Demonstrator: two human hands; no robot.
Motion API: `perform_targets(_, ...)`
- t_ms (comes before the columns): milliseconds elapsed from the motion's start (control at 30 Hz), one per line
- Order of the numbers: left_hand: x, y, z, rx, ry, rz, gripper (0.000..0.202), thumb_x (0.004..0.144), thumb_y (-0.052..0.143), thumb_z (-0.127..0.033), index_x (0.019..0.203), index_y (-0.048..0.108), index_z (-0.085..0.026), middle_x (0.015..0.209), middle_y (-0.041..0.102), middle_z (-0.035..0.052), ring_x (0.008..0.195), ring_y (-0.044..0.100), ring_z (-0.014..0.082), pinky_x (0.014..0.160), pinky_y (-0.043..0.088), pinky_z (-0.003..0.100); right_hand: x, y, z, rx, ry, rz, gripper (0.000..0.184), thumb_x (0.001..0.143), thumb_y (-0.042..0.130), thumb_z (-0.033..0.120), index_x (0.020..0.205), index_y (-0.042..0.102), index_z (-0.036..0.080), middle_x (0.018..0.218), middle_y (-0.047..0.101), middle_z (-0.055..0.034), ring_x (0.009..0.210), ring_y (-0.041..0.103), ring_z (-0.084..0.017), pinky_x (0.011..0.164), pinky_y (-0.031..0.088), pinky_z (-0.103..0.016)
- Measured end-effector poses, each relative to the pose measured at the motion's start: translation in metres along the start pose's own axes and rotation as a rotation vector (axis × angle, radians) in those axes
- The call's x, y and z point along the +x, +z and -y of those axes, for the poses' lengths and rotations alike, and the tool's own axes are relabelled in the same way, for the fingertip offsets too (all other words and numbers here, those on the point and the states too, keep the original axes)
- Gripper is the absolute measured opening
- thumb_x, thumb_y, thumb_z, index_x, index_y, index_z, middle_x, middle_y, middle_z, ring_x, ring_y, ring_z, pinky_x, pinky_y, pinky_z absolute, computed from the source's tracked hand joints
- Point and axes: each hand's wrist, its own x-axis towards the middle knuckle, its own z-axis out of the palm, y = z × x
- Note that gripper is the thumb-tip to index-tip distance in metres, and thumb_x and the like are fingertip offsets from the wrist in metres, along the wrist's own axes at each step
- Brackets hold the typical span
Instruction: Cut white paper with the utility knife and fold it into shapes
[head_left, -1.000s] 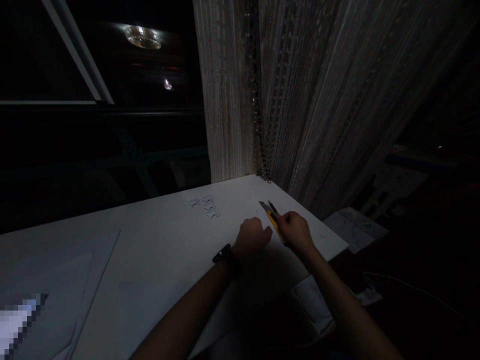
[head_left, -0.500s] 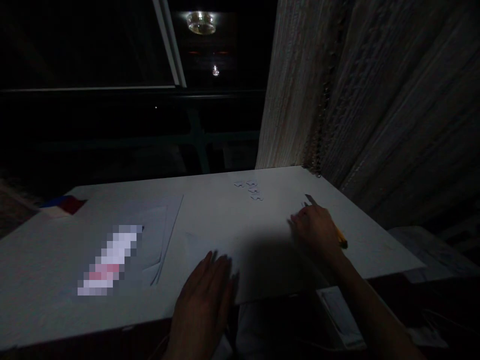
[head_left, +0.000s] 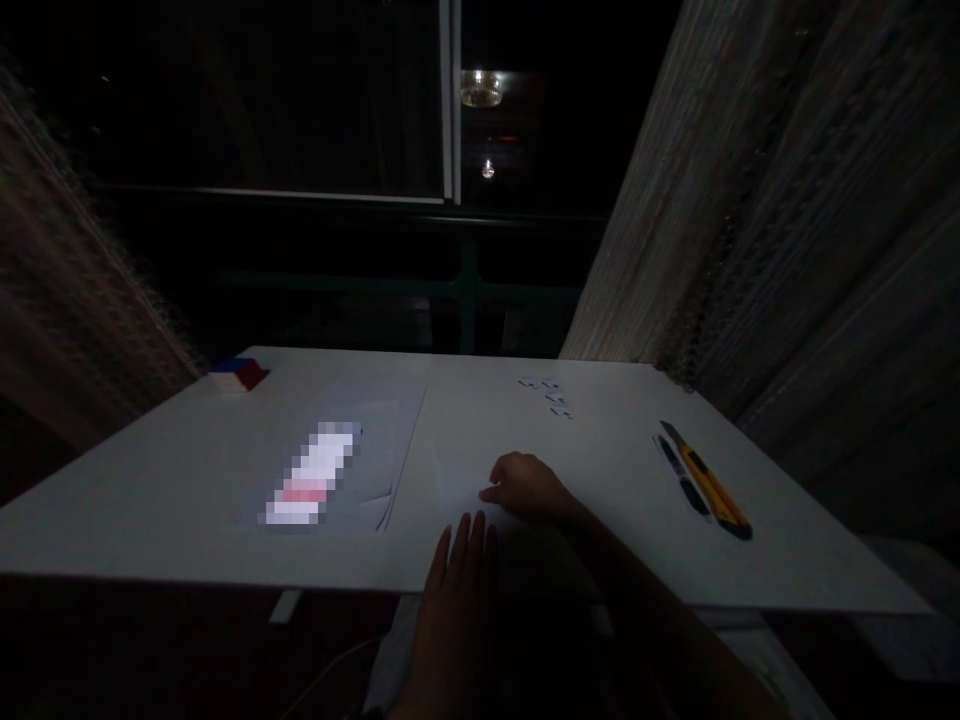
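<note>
The scene is very dark. My left hand lies flat with its fingers stretched out at the front edge of the white table. Just beyond it my right hand rests with curled fingers, their tips pinched on a faint white sheet of paper. A yellow utility knife and a dark pen lie side by side on the table, well to the right of both hands. Several small paper cut-outs lie farther back.
More white sheets lie on the left half of the table. A small red and blue object sits at the far left corner. A ribbed curtain hangs at the right, a dark window behind.
My right hand has let go of the yellow knife, which now lies on the table, and moved left to the sheet. My left hand went flat near the front edge. The view swung left.
</note>
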Motion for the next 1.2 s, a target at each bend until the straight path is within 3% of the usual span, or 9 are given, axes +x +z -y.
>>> perform_targets(200,0.007,0.0,0.014,-0.3,-0.102,-0.148,0.052,0.079,0.045,-0.017,0.131,0.037,-0.01,0.136,0.038,0.0162,0.128,0.029,0.0293,0.101,0.031,0.047,0.003,-0.006,-0.004,0.243,0.027,0.066,0.024,0.059,0.071,0.031,0.073,0.059,0.016,0.07,0.061,-0.0007,0.064,0.054,-0.012,0.053,0.034,-0.022)
perform_targets(300,0.038,-0.025,0.044,-0.659,-0.533,-0.256,0.069,0.077,0.056,-0.035,0.135,0.028,-0.01,0.139,0.031,0.0207,0.127,0.03,0.0319,0.099,0.032,0.048,0.006,-0.014,-0.01,0.499,0.041,0.131,0.027,0.053,0.075,0.03,0.067,0.058,0.015,0.059,0.056,0.0029,0.052,0.049,-0.009,0.047,0.032,-0.02)
perform_targets(400,0.08,-0.041,0.074,-1.229,-0.934,-0.279,0.072,0.068,0.067,-0.039,0.128,0.039,-0.01,0.119,0.054,0.0221,0.105,0.055,0.03,0.085,0.046,0.041,0.005,-0.021,-0.014,0.679,0.028,0.169,0.03,0.047,0.077,0.029,0.062,0.056,0.014,0.053,0.054,0.0046,0.047,0.045,-0.007,0.043,0.03,-0.02)
perform_targets(500,0.115,-0.039,0.087,-1.783,-0.924,-0.173,0.044,0.064,0.072,-0.033,0.097,0.059,-0.006,0.088,0.067,0.0172,0.072,0.065,0.0231,0.064,0.052,0.033,0.004,-0.025,-0.015,0.775,0.005,0.164,0.03,0.045,0.078,0.027,0.058,0.055,0.014,0.05,0.054,0.0049,0.044,0.044,-0.007,0.042,0.029,-0.02)
perform_targets(600,0.134,-0.027,0.088,-1.959,-0.961,-0.23,0.027,0.059,0.076,-0.022,0.076,0.061,-0.007,0.072,0.067,0.0118,0.062,0.064,0.0191,0.058,0.052,0.028,0.001,-0.028,-0.022,0.816,0.02,0.115,0.03,0.044,0.078,0.029,0.055,0.056,0.014,0.048,0.054,0.0045,0.043,0.043,-0.006,0.042,0.028,-0.02)
perform_targets(767,0.152,-0.016,0.095,-2.036,-0.997,-0.148,0.012,0.07,0.066,-0.015,0.078,0.063,-0.006,0.071,0.067,0.0105,0.057,0.063,0.015,0.053,0.052,0.024,-0.015,-0.033,-0.05,0.823,0.039,0.071,0.031,0.047,0.077,0.036,0.052,0.058,0.012,0.043,0.054,0.0033,0.04,0.043,-0.007,0.041,0.027,-0.02)
perform_targets(967,0.17,-0.012,0.093,-2.016,-0.954,-0.046,0.017,0.072,0.066,-0.02,0.079,0.063,-0.006,0.077,0.068,0.0133,0.058,0.064,0.0152,0.038,0.045,0.017,-0.037,-0.03,-0.082,0.984,0.092,0.064,0.034,0.051,0.075,0.041,0.053,0.057,0.012,0.049,0.063,-0.0054,0.044,0.056,-0.013,0.047,0.04,-0.024)
perform_targets(1133,0.175,-0.001,0.094,-2.048,-0.942,-0.087,0.024,0.073,0.066,-0.029,0.081,0.062,-0.007,0.085,0.067,0.0146,0.062,0.065,0.0175,0.043,0.049,0.02,-0.051,-0.042,-0.115,0.9,0.079,0.064,0.032,0.055,0.074,0.04,0.056,0.059,0.012,0.054,0.065,-0.0075,0.049,0.058,-0.014,0.051,0.042,-0.026)
perform_targets(1200,0.174,0.003,0.096,-2.065,-0.942,-0.069,0.027,0.074,0.064,-0.032,0.082,0.062,-0.007,0.089,0.067,0.0158,0.066,0.066,0.0182,0.046,0.051,0.022,-0.05,-0.053,-0.123,0.794,0.092,-0.045,0.033,0.058,0.071,0.043,0.057,0.059,0.012,0.057,0.065,-0.0081,0.051,0.057,-0.015,0.052,0.042,-0.027)
